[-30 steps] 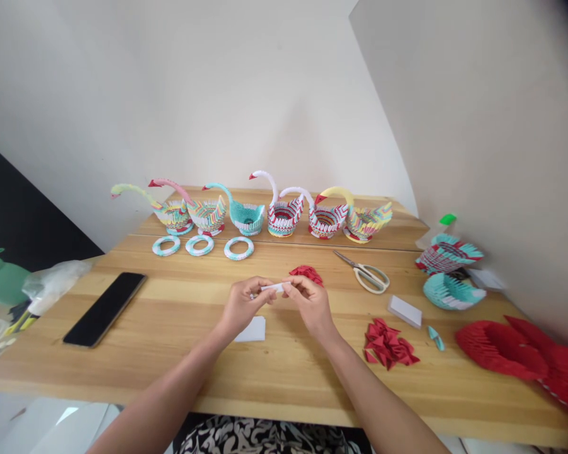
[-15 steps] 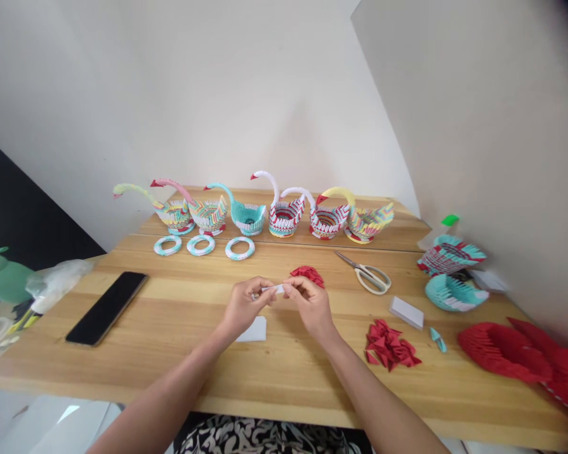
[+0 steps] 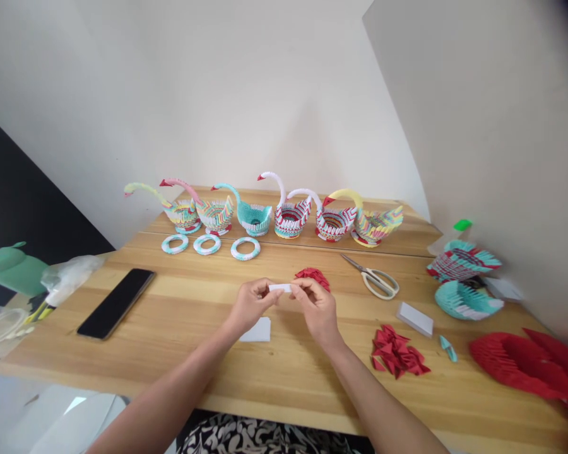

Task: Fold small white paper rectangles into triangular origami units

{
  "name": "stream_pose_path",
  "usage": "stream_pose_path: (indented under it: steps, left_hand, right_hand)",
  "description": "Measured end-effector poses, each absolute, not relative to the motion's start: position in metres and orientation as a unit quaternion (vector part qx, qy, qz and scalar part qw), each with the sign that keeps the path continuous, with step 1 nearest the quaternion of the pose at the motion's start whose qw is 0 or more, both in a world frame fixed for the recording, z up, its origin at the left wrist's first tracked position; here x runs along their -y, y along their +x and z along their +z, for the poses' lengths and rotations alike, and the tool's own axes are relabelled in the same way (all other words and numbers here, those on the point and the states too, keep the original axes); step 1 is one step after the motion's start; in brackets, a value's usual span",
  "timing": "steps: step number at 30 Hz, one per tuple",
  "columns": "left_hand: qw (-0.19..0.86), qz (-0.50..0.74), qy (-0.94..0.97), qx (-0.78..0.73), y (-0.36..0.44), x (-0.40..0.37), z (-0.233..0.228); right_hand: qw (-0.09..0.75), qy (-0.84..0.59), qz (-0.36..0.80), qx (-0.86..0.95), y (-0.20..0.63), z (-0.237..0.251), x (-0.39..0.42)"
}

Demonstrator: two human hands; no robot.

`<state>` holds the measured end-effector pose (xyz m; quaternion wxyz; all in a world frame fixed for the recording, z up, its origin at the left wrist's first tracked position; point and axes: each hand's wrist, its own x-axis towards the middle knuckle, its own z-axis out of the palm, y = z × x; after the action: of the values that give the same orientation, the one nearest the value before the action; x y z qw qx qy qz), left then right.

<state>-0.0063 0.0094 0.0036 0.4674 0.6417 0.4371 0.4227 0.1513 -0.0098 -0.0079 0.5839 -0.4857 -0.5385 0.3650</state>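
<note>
In the head view, a small white paper strip (image 3: 280,287) is pinched between the left hand (image 3: 250,307) and the right hand (image 3: 318,307), the fingertips of both closed on its ends. The strip is held just above the wooden table (image 3: 180,353), near its middle. A white sheet (image 3: 257,330) lies flat on the table under the left wrist.

At 12 o'clock from the hands, just behind the right fingers, a small pile of red pieces (image 3: 313,276) can be seen. Farther off at 12 o'clock, a row of paper swans (image 3: 265,214) is lined up; their hollow bodies appear to hold nothing, though the insides are only partly seen. Three paper rings (image 3: 210,245) lie in front of the swans at 11 o'clock. A phone (image 3: 116,302) rests at 9 o'clock. Scissors (image 3: 373,279) lie at 2 o'clock, a white paper stack (image 3: 415,319) at 3 o'clock, and a second red pile (image 3: 397,353) at 4 o'clock.
</note>
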Motion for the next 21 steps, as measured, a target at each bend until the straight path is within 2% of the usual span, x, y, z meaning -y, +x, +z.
stream_pose_path:
  steps: [5, 10, 21]
  left_hand:
    - [0.495, 0.432, 0.619, -0.431, -0.007, -0.0119, 0.0005]
    - [0.5, 0.433, 0.624, -0.416, -0.0056, -0.0099, 0.0035]
    - [0.516, 0.438, 0.606, -0.417, -0.0088, -0.0118, 0.0084]
  right_hand:
    - [0.59, -0.467, 0.4, 0.523, 0.1507, -0.0076, 0.0075]
    - [0.548, -0.453, 0.455, 0.536, 0.1503, -0.0125, 0.0064]
    - [0.568, -0.473, 0.392, 0.548, 0.157, -0.0114, 0.0027]
